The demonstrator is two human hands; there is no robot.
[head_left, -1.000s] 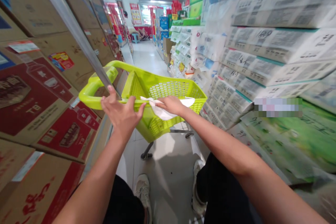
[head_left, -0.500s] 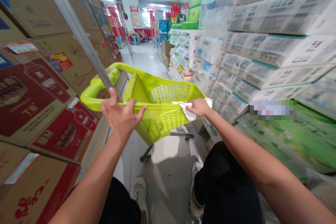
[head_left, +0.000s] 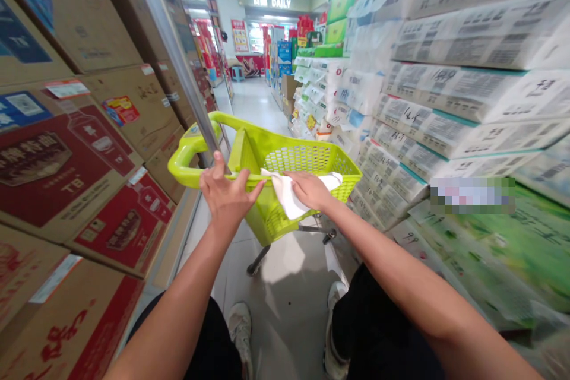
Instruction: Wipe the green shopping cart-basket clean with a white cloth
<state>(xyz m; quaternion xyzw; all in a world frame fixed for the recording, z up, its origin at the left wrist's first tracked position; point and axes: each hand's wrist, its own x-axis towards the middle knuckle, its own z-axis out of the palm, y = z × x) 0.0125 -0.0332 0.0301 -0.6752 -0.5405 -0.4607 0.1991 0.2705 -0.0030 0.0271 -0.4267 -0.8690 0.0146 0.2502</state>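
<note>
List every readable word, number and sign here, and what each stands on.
"DAILY": sign on the far wall.
"T8" (possibly "TB"): red-printed carton at left.
"14.5", handwritten: white wrapped pack, right.
"9.9", handwritten: lower wrapped pack, right.
Too blurred or small: remaining price marks, labels and Chinese characters.
None readable on the cart or cloth.

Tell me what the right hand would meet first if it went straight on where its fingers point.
Most likely the left hand, resting on the near rim of the green cart. Depth is hard to judge, so the right hand, on the white cloth, might pass beyond it.
</note>
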